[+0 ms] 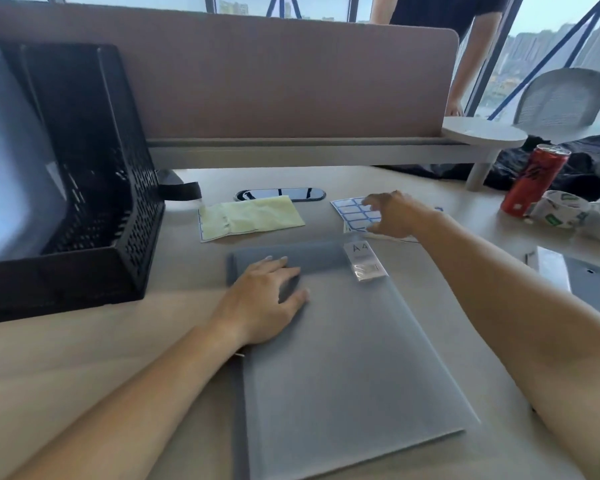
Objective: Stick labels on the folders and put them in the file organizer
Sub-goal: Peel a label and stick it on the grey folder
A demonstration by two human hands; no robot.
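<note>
Flat on the grey folder (pixel 343 358) lies the left hand (pixel 260 303), fingers straight; the right hand (pixel 392 214) curls its fingers over the label sheet (pixel 350 209), grip unclear.

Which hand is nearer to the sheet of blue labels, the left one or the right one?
Right. The right hand is over the label sheet, touching it. The left hand lies flat on the grey folder, nearer the person and further left.

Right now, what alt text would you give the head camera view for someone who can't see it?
A person's left hand rests flat on a grey folder on a desk, while the right hand reaches over a sheet of blue-edged labels beyond it. A black file organizer stands to the left, a red can to the right.
</note>
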